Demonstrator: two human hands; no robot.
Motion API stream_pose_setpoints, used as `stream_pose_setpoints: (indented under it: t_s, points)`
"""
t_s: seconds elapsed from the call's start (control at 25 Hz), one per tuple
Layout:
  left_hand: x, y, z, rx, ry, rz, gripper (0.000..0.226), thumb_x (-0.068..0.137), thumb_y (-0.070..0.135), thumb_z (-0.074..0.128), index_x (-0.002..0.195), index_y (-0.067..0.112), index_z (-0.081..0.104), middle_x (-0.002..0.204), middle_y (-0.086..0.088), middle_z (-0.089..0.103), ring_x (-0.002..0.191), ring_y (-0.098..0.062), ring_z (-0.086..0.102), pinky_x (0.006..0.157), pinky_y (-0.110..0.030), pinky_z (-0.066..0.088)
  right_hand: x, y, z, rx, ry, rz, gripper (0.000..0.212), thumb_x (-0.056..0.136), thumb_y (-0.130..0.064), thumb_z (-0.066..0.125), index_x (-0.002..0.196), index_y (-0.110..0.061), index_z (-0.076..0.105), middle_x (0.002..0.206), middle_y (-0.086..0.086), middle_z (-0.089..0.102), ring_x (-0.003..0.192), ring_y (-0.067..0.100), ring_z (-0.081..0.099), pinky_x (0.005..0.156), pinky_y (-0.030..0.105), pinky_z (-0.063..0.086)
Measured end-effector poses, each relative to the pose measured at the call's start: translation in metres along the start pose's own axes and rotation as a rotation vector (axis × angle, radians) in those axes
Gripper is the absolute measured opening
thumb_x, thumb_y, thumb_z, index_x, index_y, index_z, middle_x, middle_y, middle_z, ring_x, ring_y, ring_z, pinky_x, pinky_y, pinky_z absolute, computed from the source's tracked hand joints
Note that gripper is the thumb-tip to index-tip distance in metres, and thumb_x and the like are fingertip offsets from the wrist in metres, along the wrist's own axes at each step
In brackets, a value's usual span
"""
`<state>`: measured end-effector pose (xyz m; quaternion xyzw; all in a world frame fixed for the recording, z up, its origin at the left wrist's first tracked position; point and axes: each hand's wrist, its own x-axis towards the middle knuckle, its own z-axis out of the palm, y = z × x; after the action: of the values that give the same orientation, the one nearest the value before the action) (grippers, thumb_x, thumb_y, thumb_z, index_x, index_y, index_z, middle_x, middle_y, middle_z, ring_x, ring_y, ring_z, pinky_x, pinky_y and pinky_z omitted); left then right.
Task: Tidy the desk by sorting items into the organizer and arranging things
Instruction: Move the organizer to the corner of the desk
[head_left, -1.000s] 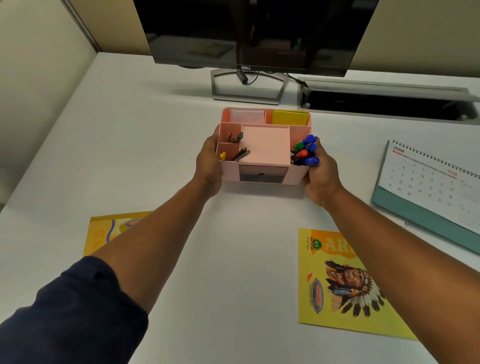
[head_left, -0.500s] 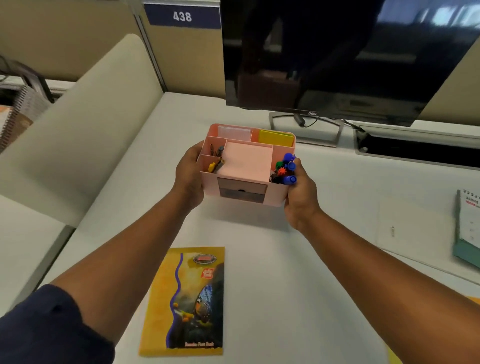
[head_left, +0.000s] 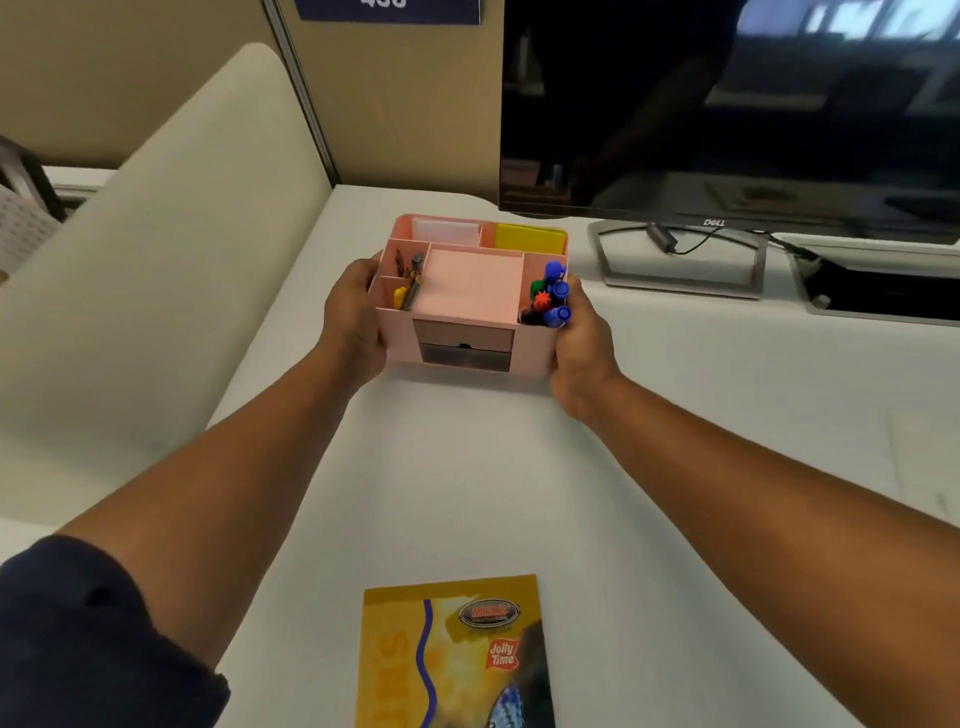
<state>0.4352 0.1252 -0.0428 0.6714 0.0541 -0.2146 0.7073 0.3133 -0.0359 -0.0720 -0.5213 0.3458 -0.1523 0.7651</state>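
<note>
A pink desk organizer (head_left: 470, 291) sits on the white desk near the far left corner. My left hand (head_left: 353, 317) grips its left side and my right hand (head_left: 579, 348) grips its right side. Blue, green and orange markers (head_left: 551, 296) stand in its right compartment. Pencils and a yellow item (head_left: 408, 283) fill the left compartments. A white pad (head_left: 447, 231) and a yellow pad (head_left: 530, 238) stand in the back slots. A small drawer (head_left: 464, 345) faces me.
A dark monitor (head_left: 727, 109) on a metal stand (head_left: 680, 260) is at the back right, with a cable slot (head_left: 883, 291) beside it. A yellow booklet (head_left: 452, 654) lies near the front edge. A beige partition (head_left: 156, 260) borders the desk's left side.
Both hands have carried the organizer leftward across the desk toward the partition corner. The view has swung left; the calendar and the second yellow booklet have left the frame.
</note>
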Motion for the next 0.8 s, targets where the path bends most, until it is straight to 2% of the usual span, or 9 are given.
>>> stream_pose_setpoints:
  t_s: [0.16,0.28,0.48,0.8]
  points:
    - [0.015,-0.005,0.008,-0.022,0.024,0.014,0.032,0.104,0.037,0.034,0.104,0.03,0.066,0.098,0.004,0.074,0.099,-0.019,0.069,0.082,-0.037,0.059,0.017,-0.002,-0.003,-0.04,-0.023,-0.03,0.042,0.104,-0.056,0.024,0.101,-0.041,0.063,0.09,-0.011,0.076,0.087,0.015,0.072,0.087,0.038,0.056]
    - [0.021,-0.004,0.01,-0.028,0.037,0.015,0.034,0.102,0.043,0.034,0.111,0.03,0.065,0.108,0.001,0.073,0.105,-0.022,0.068,0.092,-0.044,0.057,0.022,-0.001,-0.005,-0.078,-0.05,-0.043,0.041,0.103,-0.058,0.022,0.103,-0.044,0.061,0.097,-0.01,0.074,0.094,0.017,0.071,0.093,0.041,0.055]
    - [0.028,-0.008,0.008,-0.024,0.014,0.033,0.04,0.099,0.048,0.035,0.118,0.03,0.065,0.111,0.0,0.074,0.107,-0.024,0.068,0.093,-0.048,0.056,0.025,-0.003,-0.002,-0.125,-0.062,-0.02,0.041,0.103,-0.057,0.02,0.106,-0.044,0.058,0.1,-0.008,0.071,0.097,0.018,0.068,0.096,0.042,0.053]
    - [0.024,-0.013,0.006,-0.115,0.037,0.027,0.046,0.101,0.046,0.029,0.114,0.025,0.069,0.107,0.001,0.076,0.101,-0.02,0.071,0.088,-0.039,0.059,0.021,-0.003,-0.003,-0.108,-0.063,-0.043,0.043,0.104,-0.057,0.02,0.106,-0.043,0.061,0.101,-0.009,0.072,0.097,0.016,0.069,0.089,0.039,0.055]
